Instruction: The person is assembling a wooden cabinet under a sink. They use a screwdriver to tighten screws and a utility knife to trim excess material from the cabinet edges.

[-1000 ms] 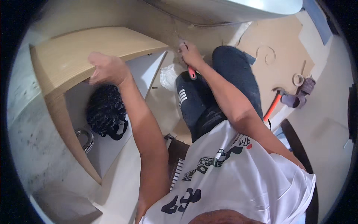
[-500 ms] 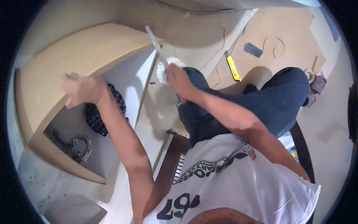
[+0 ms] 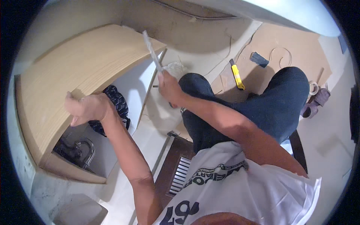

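A curved light-wood cabinet panel [image 3: 93, 56] stands at the left. My left hand [image 3: 88, 107] is closed on its near edge, with the fingers bent over the wood. My right hand [image 3: 170, 88] is wrapped round a long, narrow, whitish rod-like tool [image 3: 150, 48]. Its far end points up, near the panel's right corner. The part inside my fist is hidden, and its exact kind does not show. Behind my right hand lies a crumpled white cloth-like bundle [image 3: 175, 68].
Inside the cabinet are a dark quilted bundle [image 3: 116, 99] and a chrome curved pipe [image 3: 90, 152]. A yellow utility knife [image 3: 237, 77], a dark flat block [image 3: 259, 59] and a tape roll [image 3: 313, 88] lie beyond my legs, near purple-brown footwear [image 3: 318, 99]. A slatted grille [image 3: 180, 174] is beside me.
My right hand and the whitish tool have shifted slightly left. My left hand stays at the panel's edge, slightly lower in view. The whole view has tilted a little.
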